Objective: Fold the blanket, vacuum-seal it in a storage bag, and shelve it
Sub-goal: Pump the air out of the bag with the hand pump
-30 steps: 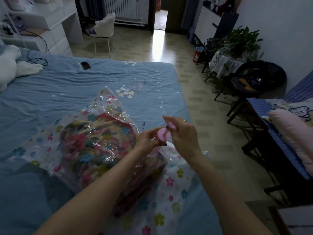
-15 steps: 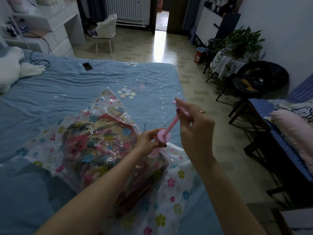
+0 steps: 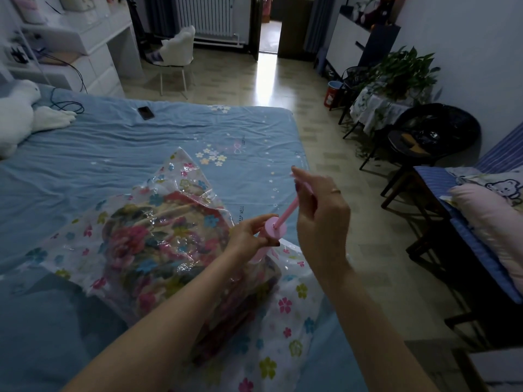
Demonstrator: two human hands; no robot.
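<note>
Gripping one pink pump – two hands – over one storage bag

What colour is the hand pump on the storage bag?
Pink: the hand pump shows clearly in the head view.

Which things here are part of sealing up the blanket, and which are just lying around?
In the job:
- storage bag
- folded blanket inside it
- pink hand pump, body held by the left hand, plunger handle gripped by the right hand

Lying about:
- phone on the bed
- white plush toy
- black cable
- pink pillow
</note>
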